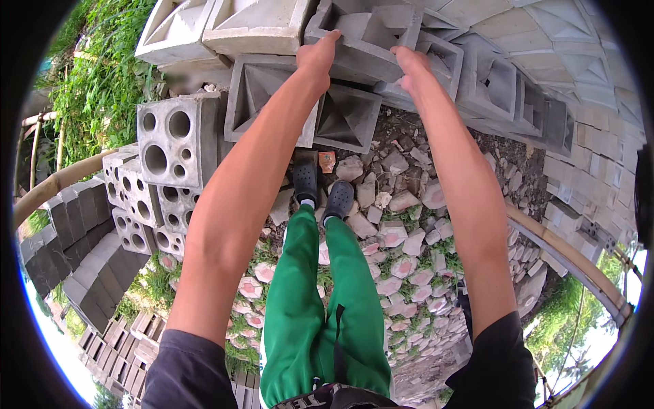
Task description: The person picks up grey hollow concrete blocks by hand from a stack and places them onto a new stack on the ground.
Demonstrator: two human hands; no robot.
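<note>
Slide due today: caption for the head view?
Left hand and right hand grip a gray concrete block, with rubble underfoot.

Two hands (317,60), one grey block (357,58) between them and two dark clogs (306,183) are shown. At least four round-holed blocks (167,140) can be counted.

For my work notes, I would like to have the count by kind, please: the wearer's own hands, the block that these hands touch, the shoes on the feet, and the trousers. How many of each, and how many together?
Left hand and right hand: 2
Gray block at the hands: 1
Dark shoes: 2
Green trousers: 1
Total: 6
</note>
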